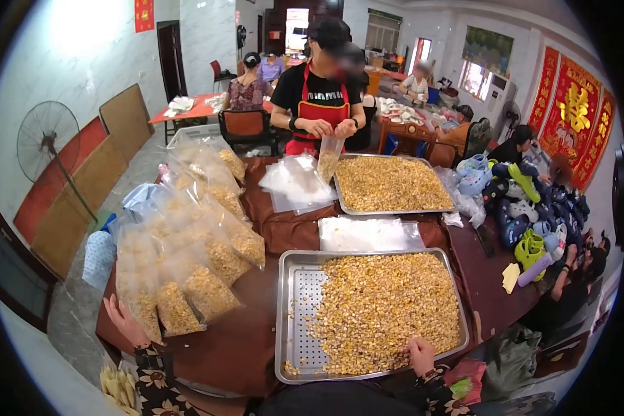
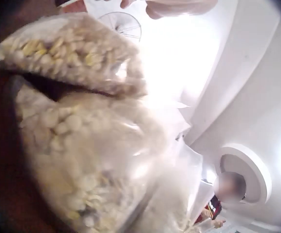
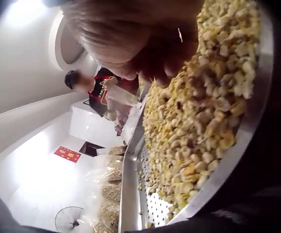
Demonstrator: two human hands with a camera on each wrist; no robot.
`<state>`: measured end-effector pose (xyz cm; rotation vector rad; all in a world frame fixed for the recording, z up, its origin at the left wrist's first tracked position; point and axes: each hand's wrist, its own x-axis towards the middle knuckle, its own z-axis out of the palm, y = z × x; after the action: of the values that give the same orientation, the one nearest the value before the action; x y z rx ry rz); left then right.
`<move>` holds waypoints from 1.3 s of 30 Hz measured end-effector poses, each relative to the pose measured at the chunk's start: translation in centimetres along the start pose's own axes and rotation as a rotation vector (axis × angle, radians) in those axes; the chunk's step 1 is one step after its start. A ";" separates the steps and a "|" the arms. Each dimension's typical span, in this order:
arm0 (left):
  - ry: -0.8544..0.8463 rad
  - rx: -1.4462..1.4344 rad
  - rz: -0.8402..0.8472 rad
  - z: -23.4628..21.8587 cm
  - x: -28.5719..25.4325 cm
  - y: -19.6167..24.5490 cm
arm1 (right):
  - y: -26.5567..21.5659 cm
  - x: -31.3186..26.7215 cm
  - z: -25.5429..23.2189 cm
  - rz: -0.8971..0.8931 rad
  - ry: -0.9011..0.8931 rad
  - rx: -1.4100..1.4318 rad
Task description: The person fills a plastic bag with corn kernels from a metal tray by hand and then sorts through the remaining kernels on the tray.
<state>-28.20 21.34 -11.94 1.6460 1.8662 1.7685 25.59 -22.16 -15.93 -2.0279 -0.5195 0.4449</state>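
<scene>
In the head view my right hand [image 1: 421, 355] is at the near right of a perforated metal tray [image 1: 296, 277] heaped with corn kernels [image 1: 388, 305]. Its fingers bend down over the kernels [image 3: 189, 131] in the right wrist view; I cannot tell whether they pinch anything. My left hand [image 1: 123, 322] lies against the outer side of the nearest filled plastic bag [image 1: 143, 305], fingers extended. Close bags of kernels [image 2: 92, 141] fill much of the left wrist view, with part of the left hand [image 2: 179, 8] along its top edge.
Several filled bags [image 1: 218, 225] crowd the table's left side. Flat plastic bags [image 1: 371, 234] lie behind the tray. Opposite, a person in a red apron [image 1: 324, 111] holds a part-filled bag [image 1: 329, 156] beside a second tray [image 1: 395, 184]. Clogs [image 1: 527, 201] are piled at right.
</scene>
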 end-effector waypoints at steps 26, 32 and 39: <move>-1.408 0.009 0.824 25.1 -7.1 33.9 | 0.5 0.2 -4.9 -0.419 0.181 -0.211; -1.533 0.158 0.763 34.3 -17.5 35.2 | 0.7 2.3 -4.8 -0.496 0.274 -0.154; -1.537 0.467 0.857 38.4 -25.6 37.8 | 0.3 3.4 -5.3 -0.499 0.316 -0.145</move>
<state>31.42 19.02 -10.54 2.7985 0.7699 -0.3272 31.23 -24.31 -13.97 -1.9635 -0.8444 -0.2166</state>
